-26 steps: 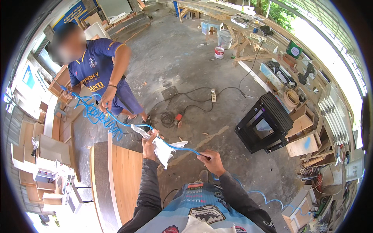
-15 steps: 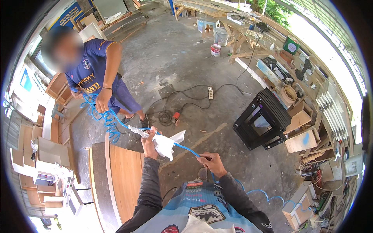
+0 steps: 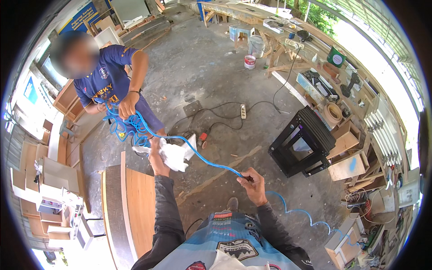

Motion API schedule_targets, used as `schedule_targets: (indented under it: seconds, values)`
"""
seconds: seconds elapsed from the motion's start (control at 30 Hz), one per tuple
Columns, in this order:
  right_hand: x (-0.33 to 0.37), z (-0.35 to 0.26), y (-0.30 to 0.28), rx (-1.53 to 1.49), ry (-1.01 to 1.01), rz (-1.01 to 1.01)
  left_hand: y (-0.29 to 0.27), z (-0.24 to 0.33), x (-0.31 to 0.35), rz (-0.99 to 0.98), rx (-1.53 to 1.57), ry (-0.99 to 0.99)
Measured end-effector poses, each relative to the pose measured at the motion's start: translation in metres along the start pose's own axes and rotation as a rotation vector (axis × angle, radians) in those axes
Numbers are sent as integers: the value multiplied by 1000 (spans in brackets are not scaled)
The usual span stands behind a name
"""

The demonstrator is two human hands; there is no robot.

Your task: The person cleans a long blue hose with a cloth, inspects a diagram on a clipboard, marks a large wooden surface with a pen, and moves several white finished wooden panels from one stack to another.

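Note:
A blue air hose (image 3: pixel 211 164) runs from a co-worker's hands past my left hand to my right. My right hand (image 3: pixel 254 185) pinches it in front of my right side, and the hose continues behind that hand in loose waves to the lower right. My left hand (image 3: pixel 158 158), reaching forward, is closed on a crumpled white cloth (image 3: pixel 174 155). The hose passes along the cloth's far edge; whether the fingers grip it too I cannot tell. Across from me, the co-worker's hands (image 3: pixel 128 105) gather the hose's tangled blue coils (image 3: pixel 135 128).
A wooden panel (image 3: pixel 139 198) with a dark strip lies by my left arm. On the concrete floor are a black cable with a power strip (image 3: pixel 243 111) and a red-ended power tool (image 3: pixel 202 138). A black frame-like box (image 3: pixel 303 141) stands right, beside a cluttered workbench (image 3: pixel 342 85).
My left hand has moved forward and left with the cloth, which no longer wraps the hose. My right hand has shifted right. The co-worker's hands and coils have come nearer my left hand.

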State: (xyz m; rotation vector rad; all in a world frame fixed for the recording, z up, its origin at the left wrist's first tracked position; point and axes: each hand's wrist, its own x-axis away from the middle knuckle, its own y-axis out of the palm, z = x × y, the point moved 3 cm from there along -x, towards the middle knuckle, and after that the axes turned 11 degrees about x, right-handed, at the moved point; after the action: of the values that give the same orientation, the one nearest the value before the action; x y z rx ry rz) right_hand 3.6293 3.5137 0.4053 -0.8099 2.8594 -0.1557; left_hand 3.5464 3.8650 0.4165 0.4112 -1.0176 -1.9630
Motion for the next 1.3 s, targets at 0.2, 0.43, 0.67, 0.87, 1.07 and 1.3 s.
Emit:
schedule_targets:
  seconds: [0.2,0.43,0.67,0.87,1.07,1.3]
  values:
    - [2,-6,7,32,-77,-65,48,45,-20,-294,28,113]
    - [2,-11,30,-37,-24,-135,27,77,-90,-311,-80,266]
    - [-4,-1,35,-67,-4,-93,41,49,-96,-58,-232,296]
    - [-8,-4,29,63,-11,-89,56,39,-66,-14,-333,476]
    - [1,17,21,25,20,-144,29,23,-67,-35,-522,391]
    - [14,33,-7,-251,315,-196,21,-14,-49,-39,-430,278]
